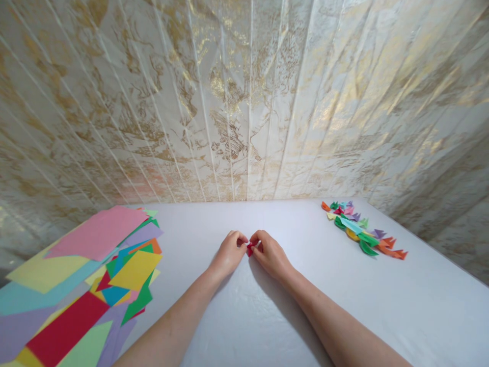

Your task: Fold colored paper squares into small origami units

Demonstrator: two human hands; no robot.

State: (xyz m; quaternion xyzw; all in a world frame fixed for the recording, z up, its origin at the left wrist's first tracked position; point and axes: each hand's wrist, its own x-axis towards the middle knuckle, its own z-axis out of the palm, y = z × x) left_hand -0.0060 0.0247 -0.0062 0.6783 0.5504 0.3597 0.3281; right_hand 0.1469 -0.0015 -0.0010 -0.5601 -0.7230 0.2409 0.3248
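A small piece of folded red paper [250,248] is pinched between my two hands, over the middle of the white table. My left hand [231,250] has its fingers closed on the paper's left side. From the right, my right hand [269,253] grips it between thumb and bent fingers. The fingertips cover much of the paper, so its exact folded shape is hard to make out.
On the left lie overlapping sheets of coloured paper, among them a pink sheet [103,232], a yellow piece [136,271] and a red strip [69,329]. Several small folded paper figures [357,235] form a group at the right. A gold-patterned curtain [229,112] hangs behind the table [214,336].
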